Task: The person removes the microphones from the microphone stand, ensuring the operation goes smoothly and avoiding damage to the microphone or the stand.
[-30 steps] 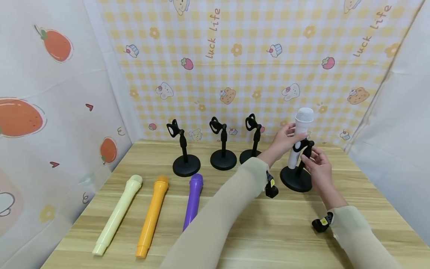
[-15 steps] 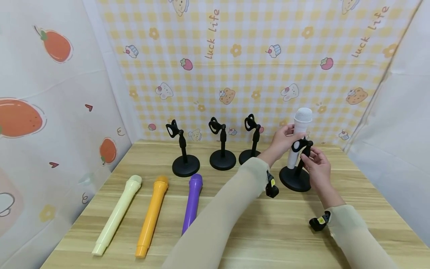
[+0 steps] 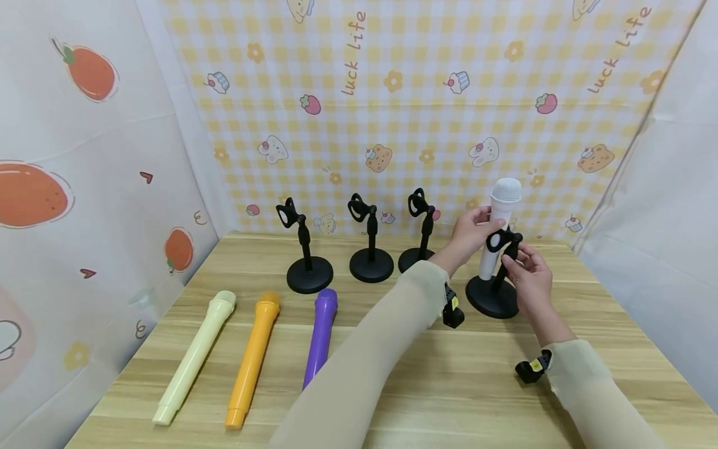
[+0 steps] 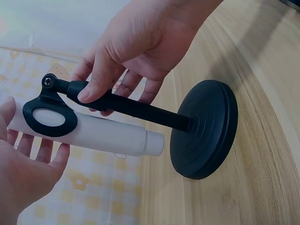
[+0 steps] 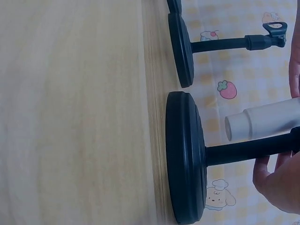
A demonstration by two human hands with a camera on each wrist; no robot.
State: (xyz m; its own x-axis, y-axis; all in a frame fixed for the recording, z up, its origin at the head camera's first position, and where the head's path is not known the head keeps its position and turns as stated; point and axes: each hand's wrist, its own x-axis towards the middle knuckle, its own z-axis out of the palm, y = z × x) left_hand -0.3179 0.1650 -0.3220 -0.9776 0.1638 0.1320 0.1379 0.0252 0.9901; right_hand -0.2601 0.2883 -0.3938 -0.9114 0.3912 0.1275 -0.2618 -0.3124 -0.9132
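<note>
A white microphone (image 3: 506, 193) stands nearly upright, its body passing through the ring clip (image 4: 49, 117) of a black microphone stand (image 4: 204, 129). My left hand (image 3: 470, 236) grips the microphone just below its head. With thumb and fingers, my right hand (image 3: 533, 277) holds the stand's post under the clip joint; the left wrist view shows the thumb on the post's collar. The stand's round base rests on the table. In the right wrist view the microphone's lower end (image 4: 153, 143) sits beside the post, apart from the base.
Three more black stands, a left one (image 3: 310, 274), a middle one (image 3: 371, 265) and a right one (image 3: 417, 257), line the back. A cream microphone (image 3: 193, 362), an orange microphone (image 3: 252, 362) and a purple microphone (image 3: 321, 330) lie front left, the purple one partly behind my left sleeve.
The left hand's thumb has shifted slightly on the microphone. Otherwise both hands, the white microphone and the stand keep nearly the same positions; the head view has moved a little.
</note>
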